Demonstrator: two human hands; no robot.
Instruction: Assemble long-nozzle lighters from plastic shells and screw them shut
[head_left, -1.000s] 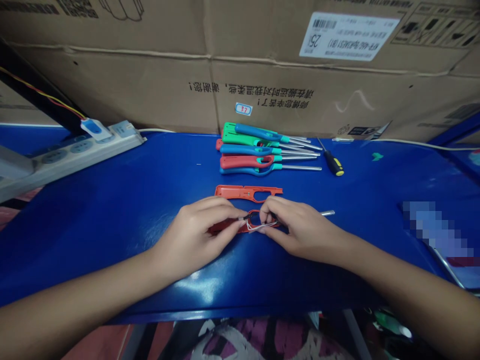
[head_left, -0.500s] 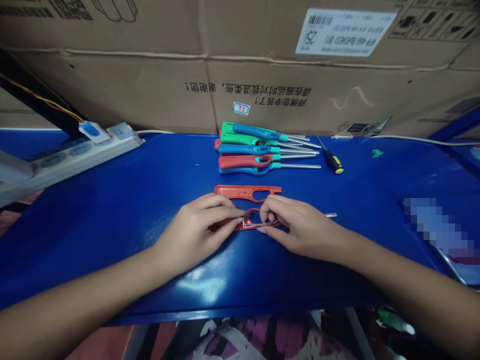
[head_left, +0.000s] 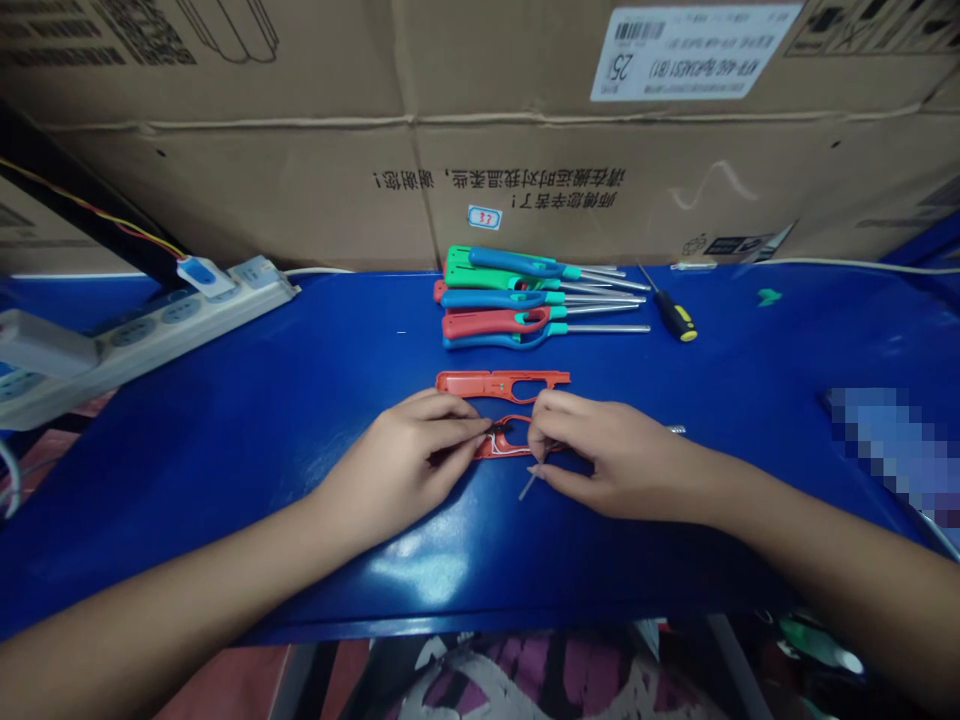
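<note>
An opened orange lighter shell half (head_left: 504, 450) lies on the table, with a white wire along its lower edge. My left hand (head_left: 420, 440) is closed around its handle end, thumb and forefinger at a small black part (head_left: 498, 428). Fingers of my right hand (head_left: 592, 445) pinch a thin greyish tube (head_left: 527, 487), whose free end points down and left off the shell. That hand covers the shell's front part; a metal tip (head_left: 676, 429) shows beyond it. The matching orange shell half (head_left: 469, 385) lies just behind, inner side up.
Several assembled lighters (head_left: 499, 322) in blue, red and green lie piled toward the cardboard box (head_left: 300, 190). A black-and-yellow screwdriver (head_left: 676, 315) is to their right. At the left runs a power strip (head_left: 180, 315); a blurred-out object (head_left: 892, 455) is at the right.
The thin tube in my right fingers has swung from lying along the shell to pointing down toward me. My left hand keeps its place on the shell. The view has shifted slightly.
</note>
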